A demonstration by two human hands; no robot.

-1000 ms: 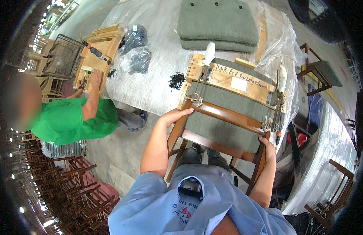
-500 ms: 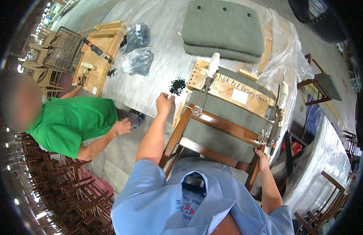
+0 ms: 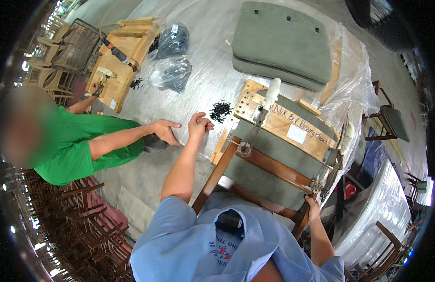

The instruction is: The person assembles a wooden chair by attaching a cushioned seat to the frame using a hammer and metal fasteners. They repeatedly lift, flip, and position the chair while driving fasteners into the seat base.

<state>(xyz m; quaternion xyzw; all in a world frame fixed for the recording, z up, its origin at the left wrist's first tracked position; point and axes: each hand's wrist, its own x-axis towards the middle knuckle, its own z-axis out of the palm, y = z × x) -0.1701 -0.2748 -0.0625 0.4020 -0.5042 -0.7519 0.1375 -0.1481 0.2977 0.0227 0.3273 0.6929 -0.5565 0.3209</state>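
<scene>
My left hand [image 3: 197,129], its fingers curled together, hovers just left of a small pile of black screw-like pieces [image 3: 221,112] on the plastic-covered table; anything in its grip is too small to make out. My right hand [image 3: 313,208] is wrapped round the right side of a brown wooden chair frame [image 3: 270,168]. The frame lies against a green-grey upholstered panel [image 3: 255,136] under a wooden jig board [image 3: 302,123] with handwriting. Two toggle clamps with white handles sit on the jig, a left clamp [image 3: 272,93] and a right clamp [image 3: 347,137].
Stacked green-grey cushions [image 3: 281,44] lie at the far side. Clear bags of dark pieces [image 3: 173,73] sit left of them. A co-worker in green [image 3: 104,148] stands at left by another wooden jig [image 3: 115,75] with a power driver [image 3: 116,54]. A wrapped stack [image 3: 379,211] stands right.
The view has shifted slightly, moving the table things rightward and down. My left hand stays near the black pile. The co-worker's nearer hand has reached toward the table; my right hand keeps its hold.
</scene>
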